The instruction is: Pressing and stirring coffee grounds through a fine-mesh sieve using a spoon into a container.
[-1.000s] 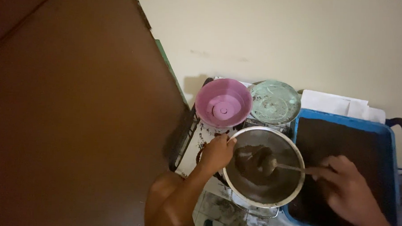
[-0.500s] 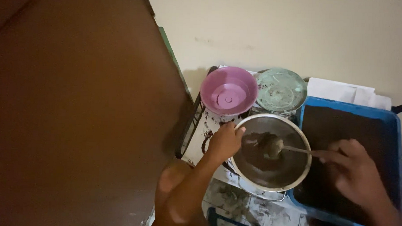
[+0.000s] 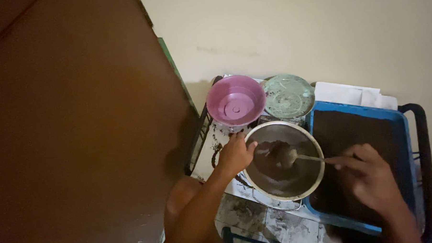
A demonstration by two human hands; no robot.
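Observation:
A round metal sieve (image 3: 252, 178) with dark brown powder in it sits on a low stand. My left hand (image 3: 235, 155) grips the sieve's left rim. My right hand (image 3: 369, 177) holds the handle of a metal spoon (image 3: 306, 158), whose bowl lies in the powder near the sieve's middle. To the right, under my right hand, is a blue tray (image 3: 403, 128) filled with the same dark powder.
A pink plastic bowl (image 3: 235, 100) and a pale green round lid (image 3: 288, 96) stand behind the sieve, near the cream wall. White paper (image 3: 353, 95) lies behind the tray. A large brown panel (image 3: 77, 121) fills the left. Powder is spilled on the white surface (image 3: 214, 150).
The view has shifted a little. The spoon has moved slightly within the powder; both hands keep their hold.

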